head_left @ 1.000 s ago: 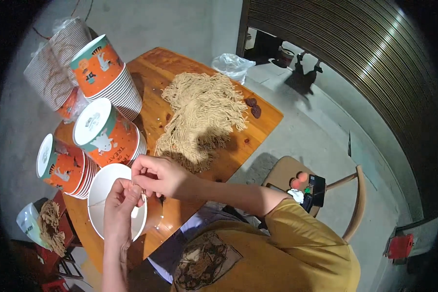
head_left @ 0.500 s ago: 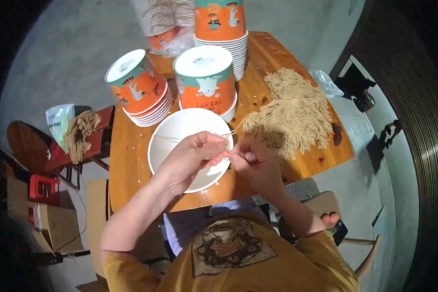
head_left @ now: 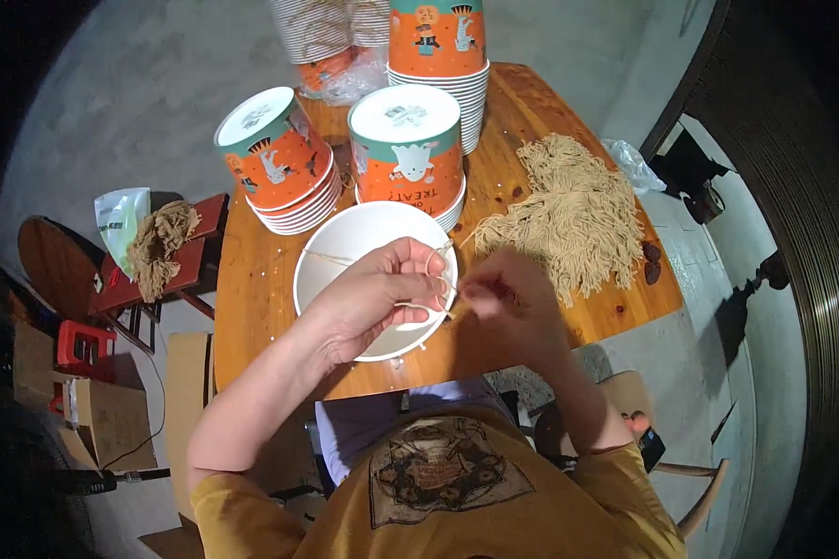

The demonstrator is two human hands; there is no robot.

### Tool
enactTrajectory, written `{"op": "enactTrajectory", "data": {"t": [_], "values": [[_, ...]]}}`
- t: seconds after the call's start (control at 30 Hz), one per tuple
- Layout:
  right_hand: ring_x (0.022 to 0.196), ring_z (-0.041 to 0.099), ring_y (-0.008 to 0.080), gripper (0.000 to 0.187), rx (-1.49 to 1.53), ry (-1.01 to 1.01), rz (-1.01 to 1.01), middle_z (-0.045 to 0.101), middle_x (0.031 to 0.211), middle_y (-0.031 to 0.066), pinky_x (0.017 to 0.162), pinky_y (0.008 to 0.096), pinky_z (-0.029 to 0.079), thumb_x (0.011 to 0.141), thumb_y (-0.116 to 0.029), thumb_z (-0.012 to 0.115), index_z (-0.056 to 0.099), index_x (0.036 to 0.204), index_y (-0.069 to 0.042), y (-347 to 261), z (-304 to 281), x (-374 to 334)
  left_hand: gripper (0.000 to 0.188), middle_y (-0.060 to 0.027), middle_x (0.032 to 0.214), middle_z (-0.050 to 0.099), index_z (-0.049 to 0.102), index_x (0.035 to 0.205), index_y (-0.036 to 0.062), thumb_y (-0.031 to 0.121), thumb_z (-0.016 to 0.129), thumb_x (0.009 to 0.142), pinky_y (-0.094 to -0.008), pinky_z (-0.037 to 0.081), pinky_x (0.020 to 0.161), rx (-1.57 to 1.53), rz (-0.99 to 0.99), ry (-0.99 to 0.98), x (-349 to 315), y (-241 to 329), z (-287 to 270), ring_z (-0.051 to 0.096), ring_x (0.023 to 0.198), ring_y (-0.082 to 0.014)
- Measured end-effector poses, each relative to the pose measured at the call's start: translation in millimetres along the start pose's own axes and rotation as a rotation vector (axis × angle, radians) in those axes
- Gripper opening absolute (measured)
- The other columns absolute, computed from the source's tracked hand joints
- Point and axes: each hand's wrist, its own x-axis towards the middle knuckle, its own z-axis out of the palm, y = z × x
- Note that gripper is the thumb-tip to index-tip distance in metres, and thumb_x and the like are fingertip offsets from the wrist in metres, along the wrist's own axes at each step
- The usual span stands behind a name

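My left hand grips the rim of a white paper bucket lying open toward me on the wooden table. A thin beige string runs through its fingers. My right hand, blurred by motion, pinches the other end of that string just right of the bucket's rim. A heap of beige strings lies on the table to the right of both hands.
Three stacks of orange printed buckets stand behind the white one. A low stool on the left carries a string bundle and a green bag. Cardboard boxes sit on the floor at left; a wooden chair at right.
The view has swung so the table now lies straight ahead. Both hands have come together at the white bucket's rim, and the right hand is pulling the string.
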Motion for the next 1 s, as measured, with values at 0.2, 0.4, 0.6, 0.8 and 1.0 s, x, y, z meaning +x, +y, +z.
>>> {"op": "enactTrajectory", "data": {"t": [0.2, 0.4, 0.6, 0.8, 1.0], "values": [[0.088, 0.059, 0.0285, 0.037, -0.138, -0.121, -0.367, 0.060, 0.095, 0.0096, 0.080, 0.0373, 0.046, 0.080, 0.001, 0.056, 0.055, 0.115, -0.008, -1.2, -10.5, 37.0, 0.020, -0.0034, 0.089, 0.059, 0.048, 0.097, 0.0059, -0.001, 0.061, 0.084, -0.0204, 0.049, 0.068, 0.053, 0.086, -0.010, 1.5, -2.3, 3.5, 0.060, 0.078, -0.0100], [0.089, 0.060, 0.0225, 0.028, -0.086, -0.363, -0.205, 0.060, 0.099, 0.0106, 0.077, 0.0335, 0.048, 0.083, -0.003, 0.057, 0.058, 0.112, -0.006, -3.8, -10.0, 47.6, 0.037, -0.0102, 0.094, 0.059, 0.040, 0.108, 0.0015, -0.003, 0.064, 0.081, -0.0261, 0.051, 0.074, 0.084, 0.110, 0.076, -2.2, 1.1, 9.2, 0.062, 0.084, -0.0163], [0.083, 0.056, 0.0269, 0.025, -0.041, -0.236, -0.375, 0.054, 0.087, 0.0086, 0.073, 0.0369, 0.047, 0.084, -0.016, 0.062, 0.062, 0.109, -0.011, 11.8, -9.0, 46.8, 0.043, -0.0080, 0.101, 0.060, 0.043, 0.116, 0.0079, -0.007, 0.059, 0.079, -0.0276, 0.053, 0.079, 0.223, 0.215, 0.202, 3.3, -0.9, 18.3, 0.061, 0.094, -0.0161], [0.094, 0.053, 0.0269, 0.014, -0.214, -0.256, -0.305, 0.052, 0.093, 0.0105, 0.081, 0.0379, 0.046, 0.082, -0.013, 0.059, 0.059, 0.093, -0.006, 3.0, -10.5, 40.2, 0.043, -0.0077, 0.093, 0.061, 0.040, 0.115, 0.0083, -0.008, 0.059, 0.080, -0.0266, 0.050, 0.073, 0.198, 0.265, 0.158, 6.2, -7.5, 16.1, 0.059, 0.081, -0.0146], [0.094, 0.052, 0.0292, 0.019, -0.256, -0.301, -0.316, 0.052, 0.093, 0.0120, 0.083, 0.0386, 0.045, 0.080, -0.015, 0.059, 0.056, 0.090, 0.001, 4.8, -12.1, 42.2, 0.039, -0.0082, 0.088, 0.063, 0.039, 0.112, 0.0080, -0.009, 0.058, 0.082, -0.0259, 0.047, 0.070, 0.198, 0.265, 0.165, 6.1, -9.8, 12.0, 0.058, 0.075, -0.0130]]}}
